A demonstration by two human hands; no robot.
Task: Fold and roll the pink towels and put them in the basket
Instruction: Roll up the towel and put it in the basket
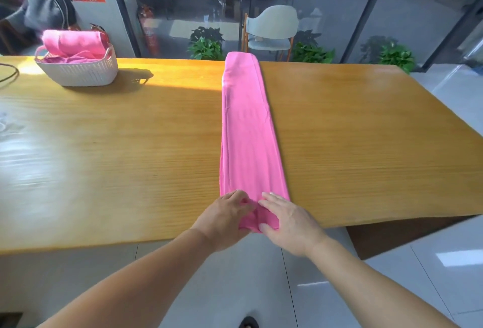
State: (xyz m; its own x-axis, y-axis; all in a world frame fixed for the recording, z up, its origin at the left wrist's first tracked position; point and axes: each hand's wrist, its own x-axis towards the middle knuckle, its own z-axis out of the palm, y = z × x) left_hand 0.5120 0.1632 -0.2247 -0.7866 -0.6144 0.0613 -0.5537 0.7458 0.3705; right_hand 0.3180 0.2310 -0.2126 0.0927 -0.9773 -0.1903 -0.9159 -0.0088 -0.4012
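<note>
The pink towel (248,129) lies folded into a long narrow strip across the wooden bench (104,145), running from the near edge to the far edge. The left hand (224,216) curls around its near end, gripping the first turn; the right hand (287,223) presses it with fairly straight fingers. To roll well, both hands should keep the turn tight and square to the strip, so the edges stay aligned. The cloth looks soft, thin and smooth; the bench glossy and grained. A white woven basket (78,71) at far left holds more pink towels.
</note>
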